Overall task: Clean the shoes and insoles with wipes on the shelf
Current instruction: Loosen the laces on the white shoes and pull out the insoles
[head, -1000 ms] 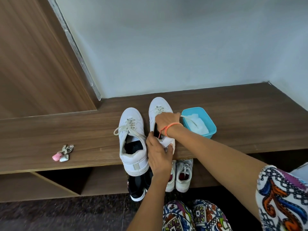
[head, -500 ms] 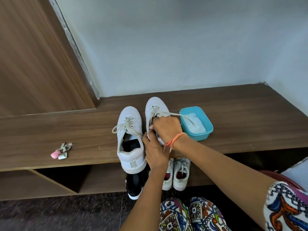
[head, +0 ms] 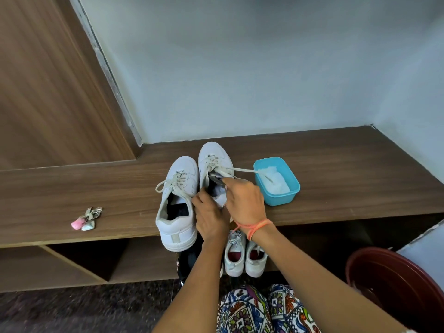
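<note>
Both hands at right white lace-up sneaker [head: 213, 162] on brown wooden shelf [head: 336, 164]. Left hand [head: 211, 216] grip closed around sneaker's heel end. Right hand [head: 245, 200] grip pinched on dark insole edge [head: 216, 180] at shoe opening; orange thread band on wrist. Second white sneaker [head: 177, 203] just beside, left, heel overhanging shelf edge. Turquoise plastic tub [head: 276, 181] with white wipes near, right; one lace lying across into it. Pink-and-silver keyring [head: 86, 218] well apart, left. Small white shoes [head: 245, 255] on lower level.
</note>
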